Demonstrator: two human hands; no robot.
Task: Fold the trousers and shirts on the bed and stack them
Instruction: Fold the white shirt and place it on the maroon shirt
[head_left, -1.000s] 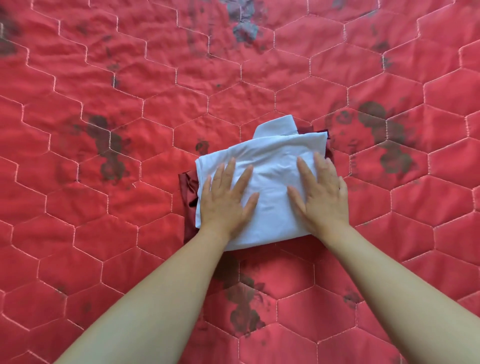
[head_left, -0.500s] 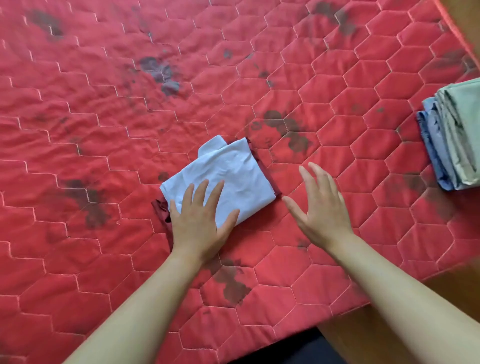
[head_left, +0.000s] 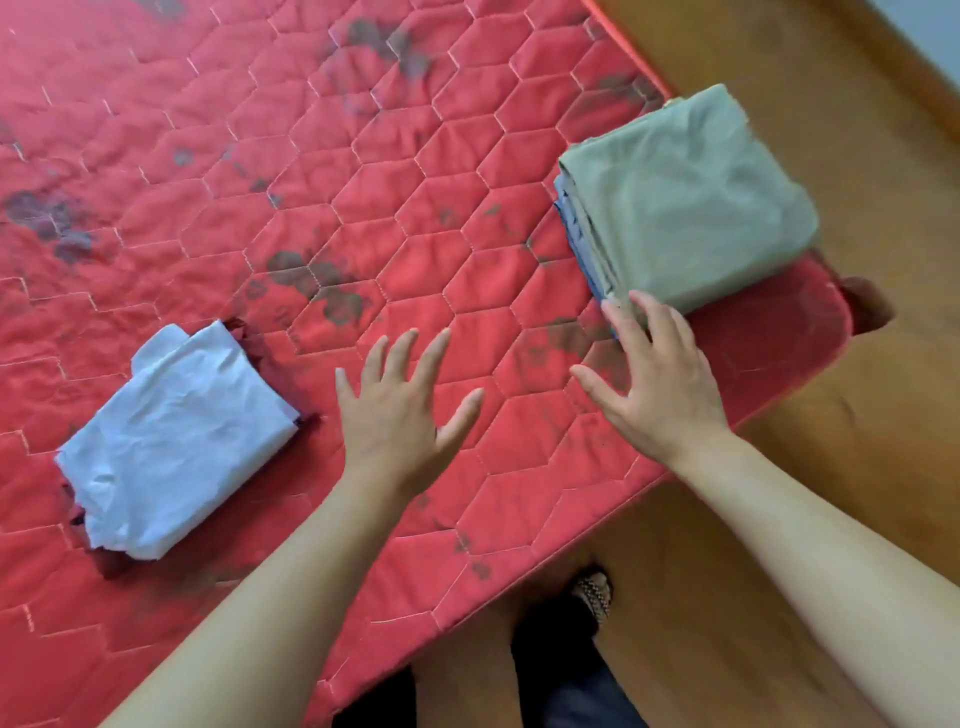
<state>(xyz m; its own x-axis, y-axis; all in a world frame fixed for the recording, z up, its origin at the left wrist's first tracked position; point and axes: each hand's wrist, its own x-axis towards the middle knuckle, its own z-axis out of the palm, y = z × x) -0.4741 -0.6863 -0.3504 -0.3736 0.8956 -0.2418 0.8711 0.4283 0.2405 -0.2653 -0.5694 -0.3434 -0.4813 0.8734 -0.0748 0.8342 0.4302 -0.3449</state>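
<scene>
A folded white shirt lies on the red quilted bed at the left, on top of a dark red garment whose edges peek out. A stack of folded clothes sits at the bed's right corner, olive green on top with blue layers beneath. My left hand hovers open over bare quilt between the two piles, holding nothing. My right hand is open with fingers spread, its fingertips at the near corner of the olive stack.
The bed's right edge and rounded corner border a brown wooden floor. My legs and a patterned slipper show below the bed's near edge.
Both hands left the white shirt and moved right. The view swung right, bringing the olive stack fully into view. My right hand now reaches its corner.
</scene>
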